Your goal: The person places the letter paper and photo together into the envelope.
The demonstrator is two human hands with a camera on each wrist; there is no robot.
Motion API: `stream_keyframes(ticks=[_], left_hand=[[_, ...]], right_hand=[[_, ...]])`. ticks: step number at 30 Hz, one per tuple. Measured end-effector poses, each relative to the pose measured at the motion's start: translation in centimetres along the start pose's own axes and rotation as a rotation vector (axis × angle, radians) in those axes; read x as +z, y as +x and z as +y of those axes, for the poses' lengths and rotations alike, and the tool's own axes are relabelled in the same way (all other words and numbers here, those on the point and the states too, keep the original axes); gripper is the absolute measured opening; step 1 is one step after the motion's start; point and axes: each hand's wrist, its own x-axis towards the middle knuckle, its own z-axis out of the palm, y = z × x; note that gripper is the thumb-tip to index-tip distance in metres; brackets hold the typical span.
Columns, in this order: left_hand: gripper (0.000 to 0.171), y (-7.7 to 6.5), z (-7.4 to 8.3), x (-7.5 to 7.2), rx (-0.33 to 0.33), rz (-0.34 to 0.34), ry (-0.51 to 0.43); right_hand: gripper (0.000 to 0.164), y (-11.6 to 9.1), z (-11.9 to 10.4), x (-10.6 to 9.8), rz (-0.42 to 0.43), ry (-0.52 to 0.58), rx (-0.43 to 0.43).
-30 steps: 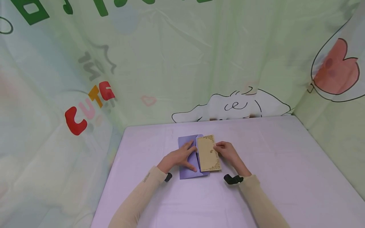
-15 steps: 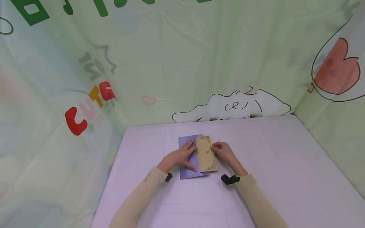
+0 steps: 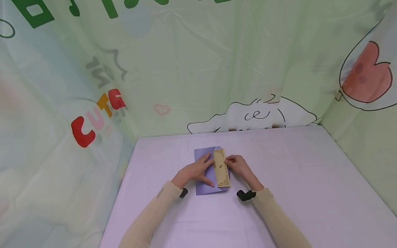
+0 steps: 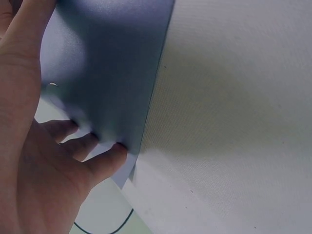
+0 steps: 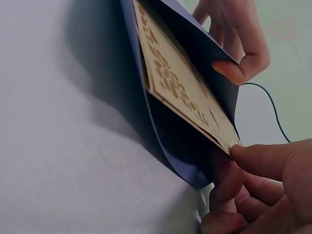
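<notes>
A purple envelope (image 3: 202,186) lies on the table, its mouth facing right. My left hand (image 3: 194,170) rests on it with spread fingers. In the right wrist view, one bent left fingertip (image 5: 229,72) hooks over the rim of the parted mouth. Partly inside is a beige card (image 3: 221,170) with brown ornamental print, which looks layered at its edge in the right wrist view. My right hand (image 3: 238,164) pinches the card's outer edge between thumb and fingers. The card's left part is hidden within the envelope. Left fingers (image 4: 107,161) press the envelope (image 4: 112,63) in the left wrist view.
A table (image 3: 173,220) covered in pale lilac stretches around the envelope. Printed curtains (image 3: 186,69) in pale green enclose the back and sides. Black wrist-worn devices (image 3: 246,195) sit at both cuffs.
My right hand has moved left, sliding the card deeper into the envelope, so a narrower strip of it shows. The left hand and the envelope have stayed almost still.
</notes>
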Motion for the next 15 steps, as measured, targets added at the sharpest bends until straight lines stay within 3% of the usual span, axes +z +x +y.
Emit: stream_keyframes(ticks=[15], left_hand=[[0.092,0.0,-0.2,0.1,0.008,-0.003,0.019]], right_hand=[[0.026,0.1,-1.4,1.6,-0.020,-0.080,-0.058]])
